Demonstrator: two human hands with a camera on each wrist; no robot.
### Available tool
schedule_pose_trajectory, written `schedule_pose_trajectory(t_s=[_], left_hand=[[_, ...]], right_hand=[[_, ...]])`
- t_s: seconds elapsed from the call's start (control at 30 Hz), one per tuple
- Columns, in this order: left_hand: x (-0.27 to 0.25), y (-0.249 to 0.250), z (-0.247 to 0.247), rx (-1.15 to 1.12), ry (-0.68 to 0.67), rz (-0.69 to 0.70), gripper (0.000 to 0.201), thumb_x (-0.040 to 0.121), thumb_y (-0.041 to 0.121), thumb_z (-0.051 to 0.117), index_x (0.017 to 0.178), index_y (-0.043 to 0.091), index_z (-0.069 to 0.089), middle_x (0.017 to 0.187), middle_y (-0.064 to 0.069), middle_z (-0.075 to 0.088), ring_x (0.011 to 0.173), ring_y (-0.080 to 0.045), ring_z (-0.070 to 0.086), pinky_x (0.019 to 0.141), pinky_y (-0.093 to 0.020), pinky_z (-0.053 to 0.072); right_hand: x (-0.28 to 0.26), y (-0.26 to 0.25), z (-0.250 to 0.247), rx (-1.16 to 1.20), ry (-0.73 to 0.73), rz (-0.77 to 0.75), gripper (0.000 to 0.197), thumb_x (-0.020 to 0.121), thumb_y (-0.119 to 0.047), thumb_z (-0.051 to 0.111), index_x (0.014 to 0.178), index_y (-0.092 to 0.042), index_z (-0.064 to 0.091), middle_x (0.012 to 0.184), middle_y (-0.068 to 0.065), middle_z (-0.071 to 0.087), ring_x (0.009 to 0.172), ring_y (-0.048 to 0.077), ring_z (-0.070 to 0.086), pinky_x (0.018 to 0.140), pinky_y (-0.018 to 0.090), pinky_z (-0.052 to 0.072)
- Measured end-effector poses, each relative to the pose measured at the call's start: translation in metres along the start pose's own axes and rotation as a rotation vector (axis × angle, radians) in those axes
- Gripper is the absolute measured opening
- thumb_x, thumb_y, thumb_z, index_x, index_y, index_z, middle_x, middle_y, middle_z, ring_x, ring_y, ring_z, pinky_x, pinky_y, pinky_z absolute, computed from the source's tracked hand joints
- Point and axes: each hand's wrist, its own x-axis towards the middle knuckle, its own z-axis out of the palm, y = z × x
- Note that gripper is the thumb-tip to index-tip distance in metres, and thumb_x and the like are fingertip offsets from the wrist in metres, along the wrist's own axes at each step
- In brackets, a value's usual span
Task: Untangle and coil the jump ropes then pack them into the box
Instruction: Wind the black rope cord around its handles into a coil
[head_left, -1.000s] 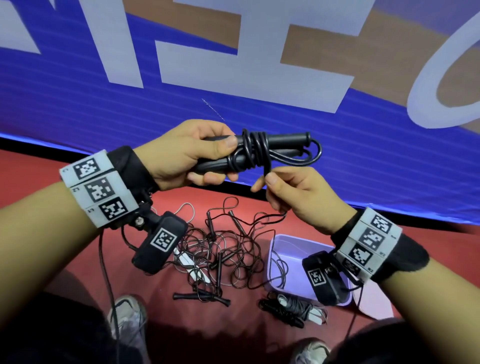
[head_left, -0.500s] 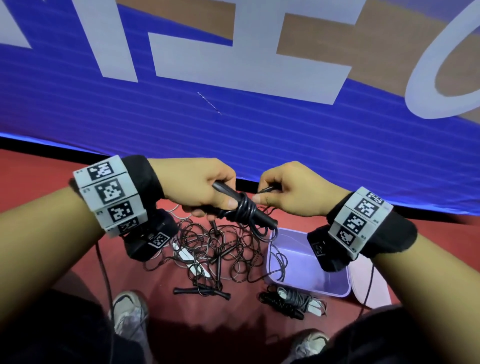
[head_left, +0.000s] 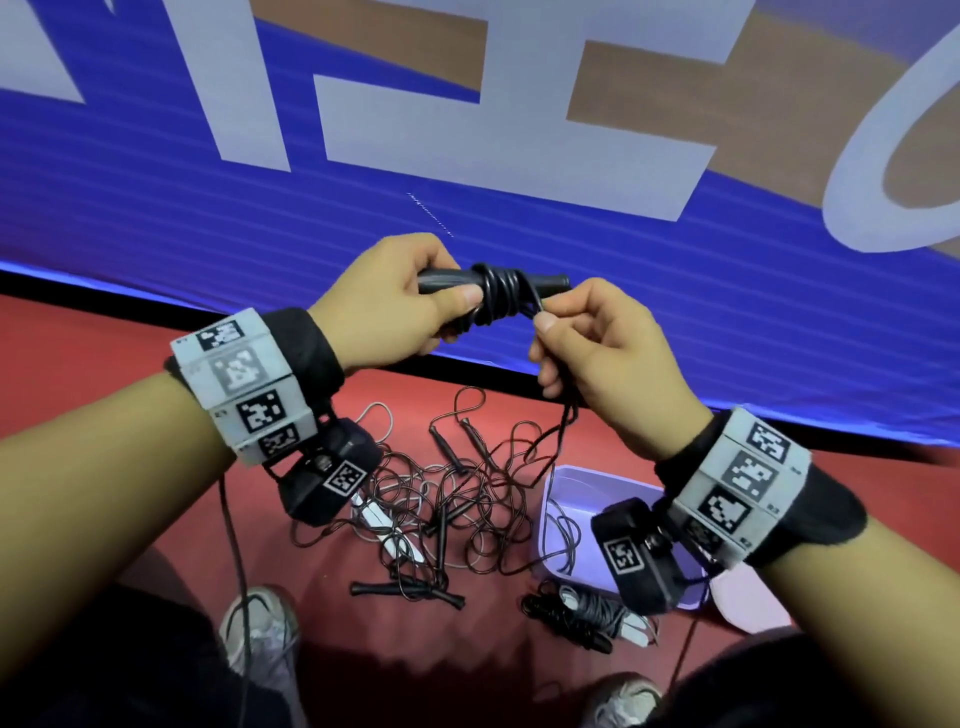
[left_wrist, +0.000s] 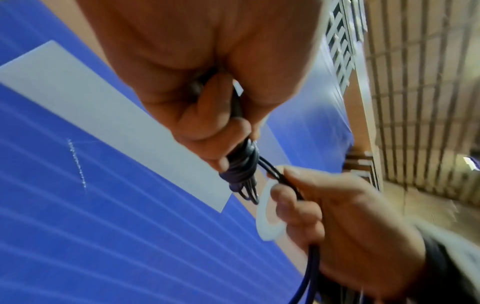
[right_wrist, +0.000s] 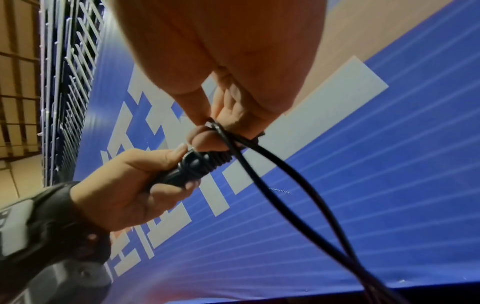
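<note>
My left hand (head_left: 410, 301) grips the two black handles (head_left: 550, 285) of a jump rope, held level at chest height. Black cord is wound in several turns round the handles' middle (head_left: 500, 299). My right hand (head_left: 587, 343) pinches the doubled cord (head_left: 566, 415) just right of the turns; its strands trail down towards the floor. The left wrist view shows my left hand's fingers (left_wrist: 207, 127) round the handles and the cord turns (left_wrist: 241, 166). The right wrist view has the doubled cord (right_wrist: 280, 185) leaving my fingertips (right_wrist: 205, 137). A lilac box (head_left: 613, 483) stands open on the red floor.
A tangle of black and white ropes (head_left: 457, 499) lies on the floor left of the box. A coiled rope bundle (head_left: 582, 616) lies in front of the box, loose black handles (head_left: 405, 592) nearer my shoes. A blue banner (head_left: 519, 156) rises behind.
Both hands rose from just above the floor pile back to chest height. The handles turned from slanting to level, and the right hand now pinches the cord beside the turns.
</note>
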Motion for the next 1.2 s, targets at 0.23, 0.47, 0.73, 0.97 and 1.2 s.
schedule_pose_trajectory(t_s=[0.23,0.47,0.73,0.97,1.2], left_hand=[[-0.004,0.013,-0.019,-0.38,-0.055,-0.03,0.02,0.097,0.022,0.057,0.082,0.014,0.049,0.063,-0.015,0.064,0.038,-0.013,0.038,0.035,-0.016,0.022],[-0.009,0.013,-0.024,-0.526,-0.301,-0.032,0.019,0.088,0.026,0.06,0.074,0.016,0.053,0.061,-0.021,0.06,0.032,-0.011,0.033,0.036,-0.011,0.016],[-0.017,0.003,-0.016,-0.293,-0.798,-0.086,0.034,0.078,0.032,0.078,0.083,0.009,0.054,0.061,-0.022,0.06,0.035,-0.012,0.034,0.038,-0.016,0.025],[-0.017,0.002,0.0,0.302,-0.698,-0.123,0.018,0.095,0.023,0.065,0.089,0.009,0.055,0.063,-0.011,0.065,0.042,-0.016,0.049,0.043,-0.024,0.035],[-0.007,-0.006,0.009,0.562,-0.28,0.035,0.021,0.09,0.035,0.067,0.088,0.016,0.058,0.069,0.002,0.066,0.06,-0.015,0.058,0.061,-0.035,0.048]], right_hand=[[-0.007,0.005,-0.005,0.262,-0.238,-0.049,0.015,0.101,0.003,0.042,0.103,-0.007,0.053,0.078,0.01,0.065,0.053,0.015,0.054,0.057,0.025,0.048],[0.0,0.022,-0.008,-0.014,-0.373,-0.06,0.024,0.096,-0.028,0.048,0.093,-0.015,0.067,0.062,0.006,0.056,0.051,0.015,0.046,0.056,0.022,0.042],[0.012,0.034,-0.027,-0.661,-0.504,-0.085,0.023,0.084,-0.018,0.071,0.065,-0.008,0.063,0.053,0.001,0.049,0.051,0.004,0.037,0.056,0.027,0.035],[0.015,0.023,-0.017,-0.939,-0.414,-0.111,0.04,0.081,-0.05,0.074,0.07,-0.016,0.059,0.06,-0.002,0.059,0.059,0.018,0.047,0.057,0.034,0.043],[0.012,0.011,-0.01,-0.745,-0.21,-0.06,0.017,0.096,-0.019,0.057,0.084,-0.017,0.068,0.065,-0.003,0.065,0.052,0.009,0.055,0.056,0.025,0.044]])
